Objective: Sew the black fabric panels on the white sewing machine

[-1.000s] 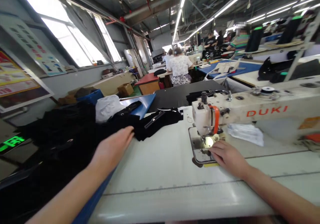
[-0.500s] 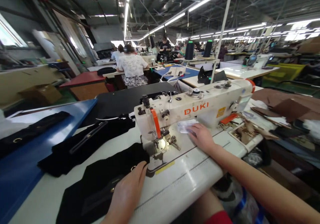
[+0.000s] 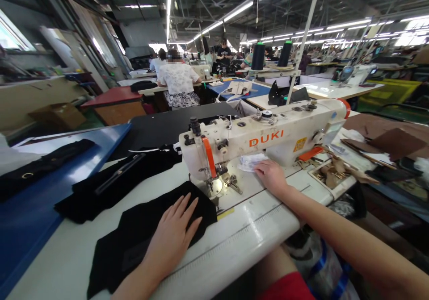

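My left hand [image 3: 174, 233] lies with its fingers spread on a black fabric piece [image 3: 134, 228], whose right end reaches the front of the sewing machine's needle area. My right hand [image 3: 271, 175] is at a small stack of white labels [image 3: 252, 161] on the machine bed, its fingertips together at the stack's right edge. The white sewing machine [image 3: 268, 137] with an orange lever [image 3: 208, 157] stands behind both hands. Its lamp lights the round plate [image 3: 216, 186] under the needle. A metal guide [image 3: 232, 182] sits right of that plate.
Another black piece with a zipper [image 3: 117, 179] lies at the left, beside a blue board [image 3: 67, 179]. A tray of metal parts and scraps [image 3: 330, 175] is at the right. Thread cones [image 3: 258, 56] and people stand farther back.
My left hand has moved from gripping the black piece's edge to lying spread on top, and the piece has shifted right. My right hand stays at the labels, which now show more.
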Available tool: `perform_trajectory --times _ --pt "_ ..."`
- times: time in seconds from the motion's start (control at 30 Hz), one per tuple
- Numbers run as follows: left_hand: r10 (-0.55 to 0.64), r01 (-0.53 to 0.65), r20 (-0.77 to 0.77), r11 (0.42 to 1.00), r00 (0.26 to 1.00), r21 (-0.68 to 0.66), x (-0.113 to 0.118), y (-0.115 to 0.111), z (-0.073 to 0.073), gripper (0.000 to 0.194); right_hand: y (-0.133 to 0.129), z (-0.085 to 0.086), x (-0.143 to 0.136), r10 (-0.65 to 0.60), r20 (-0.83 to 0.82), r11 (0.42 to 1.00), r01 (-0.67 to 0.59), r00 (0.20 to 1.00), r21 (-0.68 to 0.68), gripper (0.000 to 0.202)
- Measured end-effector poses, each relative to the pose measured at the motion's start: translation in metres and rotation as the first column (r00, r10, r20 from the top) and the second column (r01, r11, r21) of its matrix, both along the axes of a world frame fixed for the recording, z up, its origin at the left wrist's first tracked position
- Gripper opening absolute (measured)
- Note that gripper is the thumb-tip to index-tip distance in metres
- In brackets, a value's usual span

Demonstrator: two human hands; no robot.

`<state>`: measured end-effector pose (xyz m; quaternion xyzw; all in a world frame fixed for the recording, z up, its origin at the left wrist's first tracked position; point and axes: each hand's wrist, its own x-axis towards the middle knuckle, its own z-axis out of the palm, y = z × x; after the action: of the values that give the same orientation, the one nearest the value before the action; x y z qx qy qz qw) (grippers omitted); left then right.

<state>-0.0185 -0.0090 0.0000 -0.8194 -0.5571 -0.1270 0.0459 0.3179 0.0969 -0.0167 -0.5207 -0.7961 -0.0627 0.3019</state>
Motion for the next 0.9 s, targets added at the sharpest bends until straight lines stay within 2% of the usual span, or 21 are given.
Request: perform_trajectory --times 0.1,0.2,0.33,0.43,0.53,0.67,0.8,0.9 --pt "-0.007 -0.001 -0.093 0.996 0.996 -0.088 -0.008 -0.003 -0.004 0.054 0.0 0.001 -0.002 0.011 -0.121 0.999 -0.004 0.993 0.051 0.02" --pt "-0.052 0.04 -0.11 0.993 0.993 -0.111 -0.012 -0.013 0.0 0.056 -0.007 0.001 -0.006 0.054 -0.231 0.995 -0.033 0.971 0.093 0.02" --pt "-0.124 0.108 -0.113 0.984 0.986 -0.143 -0.019 -0.027 0.005 0.059 -0.034 0.005 -0.02 0.172 -0.311 0.984 -0.148 0.935 0.097 0.018" --pt "-0.059 0.045 -0.111 0.992 0.992 -0.122 -0.021 -0.031 0.005 0.061 -0.062 0.009 -0.039 0.29 -0.326 0.955 -0.292 0.9 0.044 0.016" --pt "-0.009 -0.004 -0.109 0.992 0.994 -0.125 -0.014 -0.026 0.004 0.057 -0.081 0.013 -0.06 0.377 -0.319 0.915 -0.404 0.87 -0.02 0.018" --pt "-0.005 -0.014 -0.125 0.988 0.992 -0.152 0.0 -0.016 0.007 0.053 -0.086 0.016 -0.077 0.393 -0.334 0.899 -0.434 0.857 -0.055 0.02" --pt "0.132 -0.154 -0.142 0.975 0.981 -0.159 0.002 -0.012 0.009 0.054 -0.084 0.014 -0.079 0.41 -0.327 0.897 -0.442 0.851 -0.024 0.019" --pt "0.041 -0.063 -0.121 0.982 0.992 -0.177 0.002 -0.01 0.008 0.052 -0.083 0.014 -0.084 0.414 -0.299 0.901 -0.433 0.86 0.002 0.019"
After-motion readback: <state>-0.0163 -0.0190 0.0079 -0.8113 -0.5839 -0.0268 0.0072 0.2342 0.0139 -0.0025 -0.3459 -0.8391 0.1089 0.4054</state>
